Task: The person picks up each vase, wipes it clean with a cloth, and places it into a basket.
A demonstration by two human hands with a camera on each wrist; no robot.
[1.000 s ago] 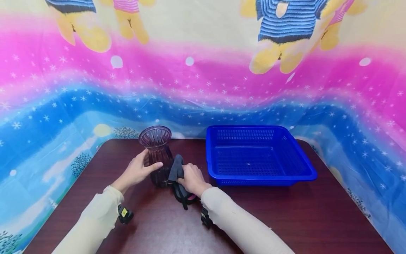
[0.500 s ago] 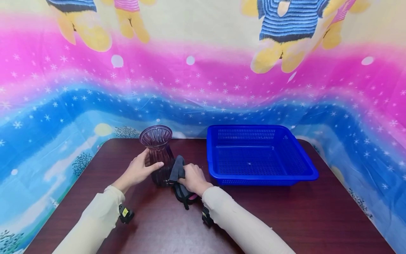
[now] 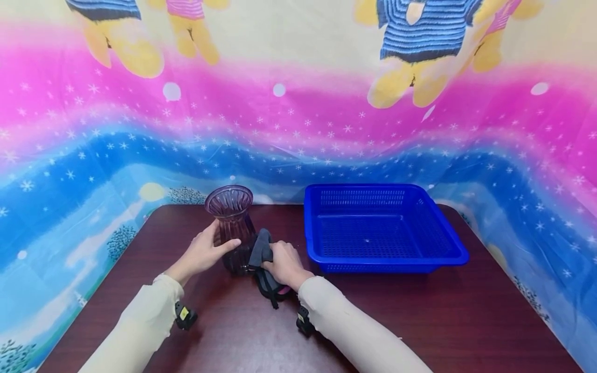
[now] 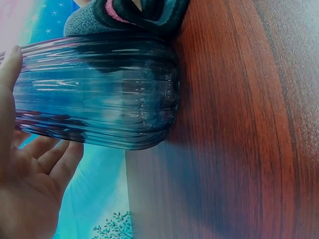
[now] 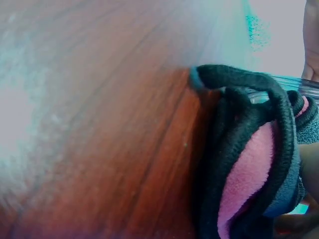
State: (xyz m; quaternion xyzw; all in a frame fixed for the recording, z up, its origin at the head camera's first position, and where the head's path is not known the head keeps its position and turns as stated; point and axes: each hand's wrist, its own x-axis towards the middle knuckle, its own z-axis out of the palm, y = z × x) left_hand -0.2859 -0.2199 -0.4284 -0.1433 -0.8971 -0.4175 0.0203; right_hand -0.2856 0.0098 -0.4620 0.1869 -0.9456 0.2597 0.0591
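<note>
A purple ribbed glass vase with a flared rim stands upright on the table, left of the middle. My left hand grips its side, thumb across the front and fingers behind the glass. In the left wrist view, the clear vase shows its base at the dark wood. Bunched in my right hand is a grey cleaning cloth with black edging, held against the vase's right side. The right wrist view shows the cloth's pink face and a loop of its edging; my right fingertips are mostly hidden by it.
A blue plastic basket with perforated walls stands to the right of my right hand, nothing inside it. The dark red wooden table reaches back to a printed cloth backdrop around its far sides.
</note>
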